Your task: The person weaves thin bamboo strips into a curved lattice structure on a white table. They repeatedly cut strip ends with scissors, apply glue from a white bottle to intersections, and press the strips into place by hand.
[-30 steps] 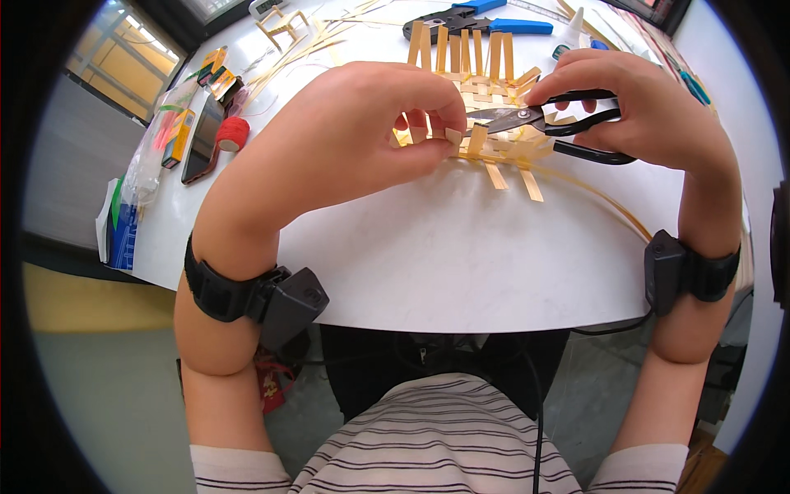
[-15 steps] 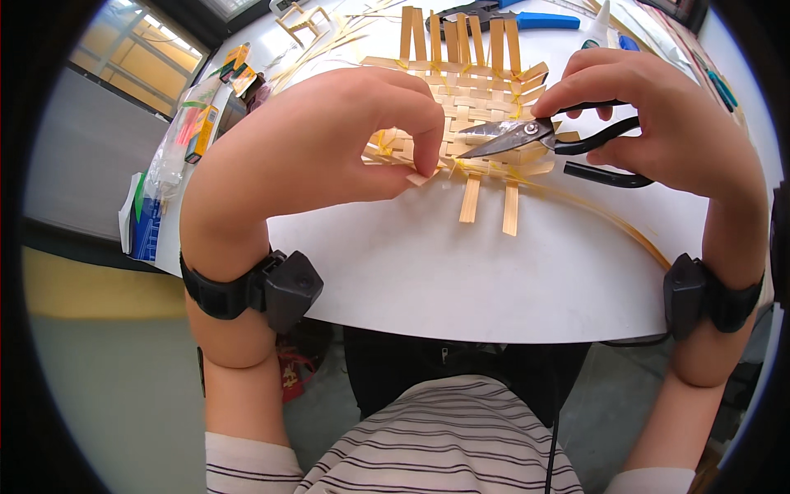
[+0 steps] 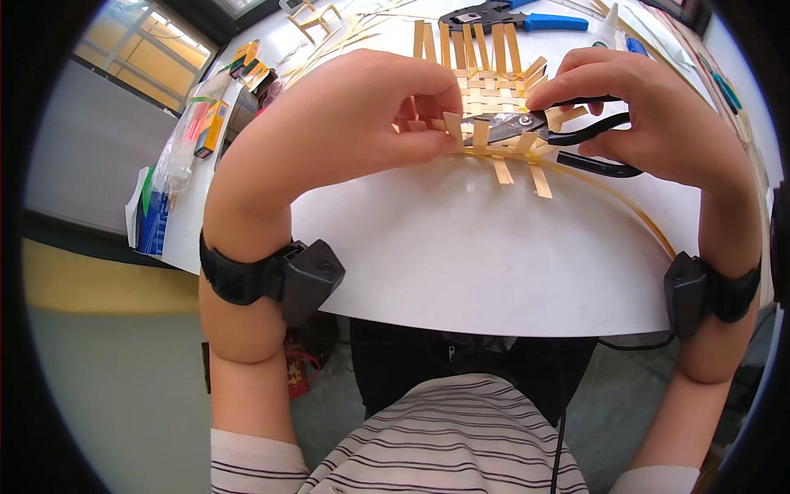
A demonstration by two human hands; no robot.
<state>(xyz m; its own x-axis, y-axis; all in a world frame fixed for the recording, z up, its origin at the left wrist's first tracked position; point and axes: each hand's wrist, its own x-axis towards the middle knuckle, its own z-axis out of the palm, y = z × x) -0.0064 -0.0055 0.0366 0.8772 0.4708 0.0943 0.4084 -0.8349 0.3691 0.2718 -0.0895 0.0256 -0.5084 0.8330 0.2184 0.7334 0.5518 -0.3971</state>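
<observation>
A woven mat of pale bamboo strips lies at the far middle of the table, with loose strip ends sticking out on its far and near sides. Closed on one upturned strip end at its near edge is my left hand, which hides the mat's left part. My right hand grips black-handled scissors, thumb and fingers in the handles. Their blades point left and lie among the strip ends at the near edge, beside my left fingertips; the tips are partly hidden. A thin yellowish strand curves from the mat toward my right wrist.
Beyond the mat lies a blue-handled crimping tool. A tiny wooden chair and loose strips are at the far left. Yellow boxes and plastic bags line the left edge. Teal-handled pliers rest far right.
My left hand has shifted right and away from me, now on a strip end nearer the scissors. The near edge of the mat has tilted up, and its strip ends have moved right.
</observation>
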